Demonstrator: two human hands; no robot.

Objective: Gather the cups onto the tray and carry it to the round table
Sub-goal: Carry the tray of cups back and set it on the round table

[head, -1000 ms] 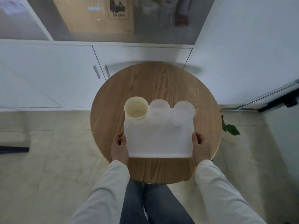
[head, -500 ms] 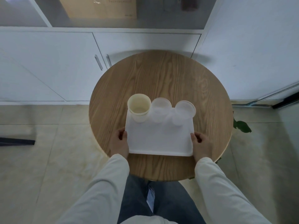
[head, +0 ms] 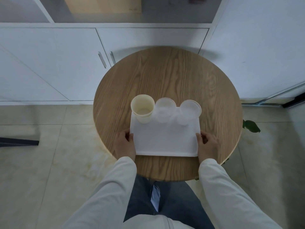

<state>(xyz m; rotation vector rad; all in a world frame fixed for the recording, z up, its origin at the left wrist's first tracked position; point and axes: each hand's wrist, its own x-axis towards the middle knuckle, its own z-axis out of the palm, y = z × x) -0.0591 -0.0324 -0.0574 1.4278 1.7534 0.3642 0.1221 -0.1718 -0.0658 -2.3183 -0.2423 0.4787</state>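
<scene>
Where the white tray [head: 165, 138] is seen over the round wooden counter [head: 166, 76], its long axis is laid left to right across the view, with the short sides gripped by the hands. The left hand [head: 124, 143] is closed on the tray's left edge and the right hand [head: 208, 144] on its right edge, thumbs lapped over the rim; whether the tray is resting on the counter or held just above it cannot be told. Three cups are lined along the tray's far edge, upright: a cream paper cup [head: 143, 110] at the far left corner, a clear cup [head: 165, 111] in the middle touching it, and another clear cup [head: 189, 111] at the far right corner. Beyond the tray, bare wood is left open to the counter's far rim. White cabinet doors [head: 66, 63] are set behind the counter, and a green leaf [head: 250, 126] is seen past its right rim.
</scene>
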